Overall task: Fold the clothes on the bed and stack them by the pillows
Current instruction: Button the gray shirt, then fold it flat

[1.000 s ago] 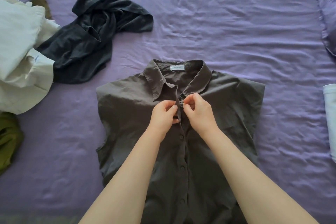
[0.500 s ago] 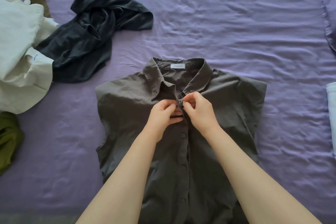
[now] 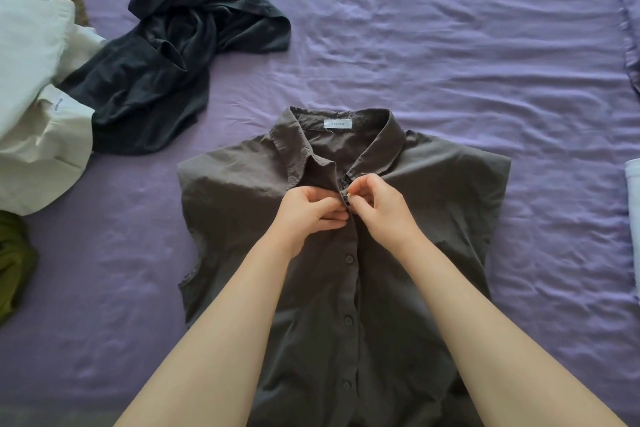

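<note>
Both hands, the left hand [image 3: 309, 210] and the right hand [image 3: 381, 206], pinch the top button of the gray shirt [image 3: 346, 270] lying flat on the bed [image 3: 450, 45], so push it through slowly and keep the cloth smooth.

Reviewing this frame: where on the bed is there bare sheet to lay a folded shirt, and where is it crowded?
Bare sheet runs above the brown shirt and to its right, up to the white item at the right edge. The left is crowded: dark garment, cream garment, green garment. Both hands work at the shirt's placket.
</note>
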Demonstrator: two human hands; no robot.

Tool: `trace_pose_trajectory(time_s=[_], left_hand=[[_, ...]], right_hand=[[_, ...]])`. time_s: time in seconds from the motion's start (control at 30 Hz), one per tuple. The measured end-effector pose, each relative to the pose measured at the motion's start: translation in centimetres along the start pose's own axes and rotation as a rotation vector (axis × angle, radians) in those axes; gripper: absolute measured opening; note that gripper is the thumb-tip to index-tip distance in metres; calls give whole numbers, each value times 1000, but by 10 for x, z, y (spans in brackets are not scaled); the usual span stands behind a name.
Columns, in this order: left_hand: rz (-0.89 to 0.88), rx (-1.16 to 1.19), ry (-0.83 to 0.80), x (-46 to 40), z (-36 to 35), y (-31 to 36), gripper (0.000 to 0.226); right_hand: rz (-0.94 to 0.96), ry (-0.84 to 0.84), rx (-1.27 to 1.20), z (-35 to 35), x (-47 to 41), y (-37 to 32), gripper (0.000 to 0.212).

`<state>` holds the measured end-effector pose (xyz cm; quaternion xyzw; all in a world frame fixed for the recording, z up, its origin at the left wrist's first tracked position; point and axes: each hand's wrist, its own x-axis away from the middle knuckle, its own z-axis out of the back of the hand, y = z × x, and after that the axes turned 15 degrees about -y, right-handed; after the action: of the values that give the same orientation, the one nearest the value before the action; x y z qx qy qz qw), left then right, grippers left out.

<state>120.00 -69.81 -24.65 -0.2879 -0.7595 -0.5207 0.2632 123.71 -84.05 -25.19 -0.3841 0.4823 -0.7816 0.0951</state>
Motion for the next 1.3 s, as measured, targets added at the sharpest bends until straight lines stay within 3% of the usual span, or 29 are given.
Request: trace_pose_trajectory(time_s=[0.17, 0.47, 0.57, 0.73, 0.8, 0.9, 1.03, 1.1, 1.2, 1.3], left_hand=[[-21, -17, -26, 1, 2, 1, 4], [-20, -243, 86, -5, -2, 0, 5], [-58, -356, 138, -5, -5, -4, 3], [-154, -668, 268, -1, -12, -14, 1], [-167, -624, 309, -1, -14, -15, 2], [-109, -322, 313, -3, -17, -12, 5], [4, 10, 195, -4, -12, -4, 5], [23, 45, 134, -3, -8, -1, 5], [32, -259, 102, -2, -4, 0, 6], [-34, -680, 185, -3, -1, 11, 9]], right_hand=[[3, 6, 14, 1, -2, 0, 11], [-13, 77, -56, -1, 6, -2, 12], [-39, 135, -56, -4, 6, -4, 14], [-65, 199, 159, -12, 4, -10, 10], [-52, 214, 164, -15, 4, -12, 10], [-43, 230, 120, -16, 3, -13, 12], [-29, 230, 140, -15, 4, -10, 10], [-18, 226, 288, -13, 4, -10, 9], [-28, 243, 608, -3, -1, -7, 14], [171, 304, 719, 19, -12, -10, 11]])
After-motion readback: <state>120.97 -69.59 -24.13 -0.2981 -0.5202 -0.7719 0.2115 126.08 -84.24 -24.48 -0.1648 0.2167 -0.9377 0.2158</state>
